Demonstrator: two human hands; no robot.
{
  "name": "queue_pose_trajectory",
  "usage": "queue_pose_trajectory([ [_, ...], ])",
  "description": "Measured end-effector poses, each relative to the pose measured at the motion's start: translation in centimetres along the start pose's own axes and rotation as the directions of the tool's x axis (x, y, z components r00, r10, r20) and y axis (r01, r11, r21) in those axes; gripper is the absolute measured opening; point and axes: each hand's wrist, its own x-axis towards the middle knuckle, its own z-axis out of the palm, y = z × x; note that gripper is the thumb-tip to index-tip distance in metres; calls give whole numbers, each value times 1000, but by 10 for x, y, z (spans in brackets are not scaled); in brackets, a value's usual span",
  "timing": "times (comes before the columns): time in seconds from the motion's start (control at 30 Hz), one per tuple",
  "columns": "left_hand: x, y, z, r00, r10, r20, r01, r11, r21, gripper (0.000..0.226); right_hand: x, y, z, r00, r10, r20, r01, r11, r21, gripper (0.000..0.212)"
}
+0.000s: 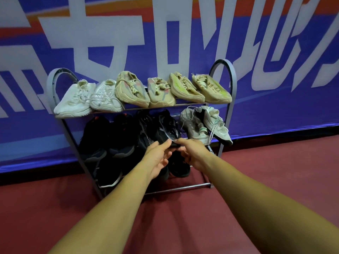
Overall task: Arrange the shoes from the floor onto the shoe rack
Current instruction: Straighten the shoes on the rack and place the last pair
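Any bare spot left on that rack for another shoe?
Only the bottom tier's right end, between a black shoe and the rack's right leg. Top-tier sneakers and middle-tier shoes sit packed. Red floor beside the rack is bare.

Dim, soft-focus picture; wide-angle bending at edges; dark lower shelves.

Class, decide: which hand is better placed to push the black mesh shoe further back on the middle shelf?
Probably the right hand: its fingers curl on the toe of the black mesh shoe. The left hand is open, fingertips only touching it.
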Motion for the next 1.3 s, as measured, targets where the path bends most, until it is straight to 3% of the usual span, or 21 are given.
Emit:
queue_pose_trajectory([
  [0.13,2,-10,-2,996,82,-43,-70,969,237,34,10,2,-6,997,-10,-70,15,998,67,12],
  [0.27,-8,-15,-32,1000,-8,4,6,943,332,47,21,12,-3,993,9,-119,1,997,81,17],
  [0.43,-8,1,-63,993,24,-116,4,973,233,41,21,12,2,994,27,-106,-12,990,141,19],
  [0.53,-7,7,-61,995,45,-94,-29,985,172,30,20,16,5,991,20,-135,3,986,168,25],
  [0.67,-3,6,-42,992,84,-93,-66,982,177,34,16,13,4,993,34,-113,-18,990,142,32],
  [0.87,7,1,-30,978,155,-140,-136,981,140,30,8,6,-10,978,76,-193,-28,970,240,8],
  [1.0,7,-1,-32,978,155,-140,-136,982,131,30,9,8,-17,979,68,-193,-23,974,226,9],
  [1.2,6,-2,-31,995,42,-93,-28,989,144,25,8,9,-23,958,44,-284,11,982,190,20],
  [1.3,6,-7,-22,997,11,-77,2,986,169,26,14,14,-30,923,68,-378,-5,986,166,58],
])
